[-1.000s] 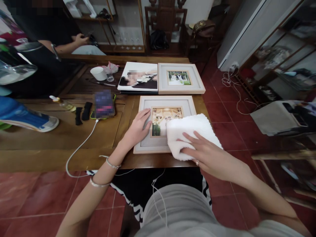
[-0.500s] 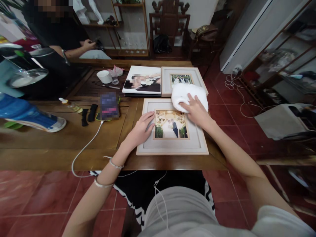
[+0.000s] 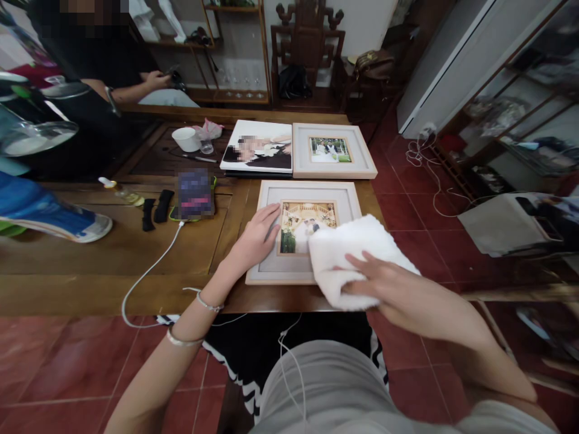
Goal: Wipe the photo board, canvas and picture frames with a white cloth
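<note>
A light wooden picture frame (image 3: 306, 194) with a photo lies flat near the front edge of the wooden table (image 3: 113, 247). My left hand (image 3: 256, 237) rests flat on its left side, fingers stretched out. My right hand (image 3: 389, 292) presses a folded white towel (image 3: 348, 250) down on the frame's near right corner, fingers spread on the cloth. The towel hides that corner and part of the photo.
A second frame (image 3: 333, 150) and a photo album (image 3: 257, 147) lie further back. A phone (image 3: 194, 194) on a white cable, black clips (image 3: 156, 208), a small bottle (image 3: 118, 190) and a white cup (image 3: 186, 138) sit to the left. Another person's arm (image 3: 131, 84) is across the table.
My right hand has drawn the towel from the frame's far right corner back to its near right corner. My left hand has stayed on the frame's left side.
</note>
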The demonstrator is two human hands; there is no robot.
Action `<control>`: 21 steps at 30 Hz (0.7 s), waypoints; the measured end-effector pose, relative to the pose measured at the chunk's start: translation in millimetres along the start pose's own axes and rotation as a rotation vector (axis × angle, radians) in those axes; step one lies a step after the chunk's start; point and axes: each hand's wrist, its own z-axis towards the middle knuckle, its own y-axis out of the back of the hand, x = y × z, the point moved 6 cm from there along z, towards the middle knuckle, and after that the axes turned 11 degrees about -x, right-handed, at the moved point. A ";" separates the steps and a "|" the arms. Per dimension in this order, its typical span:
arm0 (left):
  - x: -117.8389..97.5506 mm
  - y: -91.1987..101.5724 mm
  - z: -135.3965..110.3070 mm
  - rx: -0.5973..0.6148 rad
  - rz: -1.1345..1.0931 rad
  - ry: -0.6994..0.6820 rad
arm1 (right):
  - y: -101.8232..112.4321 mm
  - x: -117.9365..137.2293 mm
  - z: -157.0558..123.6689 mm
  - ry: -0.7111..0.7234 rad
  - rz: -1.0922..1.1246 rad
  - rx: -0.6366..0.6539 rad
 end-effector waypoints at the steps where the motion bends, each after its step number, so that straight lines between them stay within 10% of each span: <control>1: 0.2 -0.2 -0.2 0.003 0.003 -0.001 | 0.6 6.6 -4.4 0.006 0.028 0.017; 5: 1.9 -0.6 -0.2 0.013 0.015 -0.022 | -14.3 -0.9 3.0 -0.081 0.051 0.033; 14: 3.3 0.4 0.1 0.029 -0.013 -0.063 | -26.4 -105.1 87.8 -0.234 -0.213 -0.387; 21: 3.0 1.8 0.6 0.015 -0.019 -0.024 | -27.6 -117.0 115.0 -0.175 -0.297 -0.293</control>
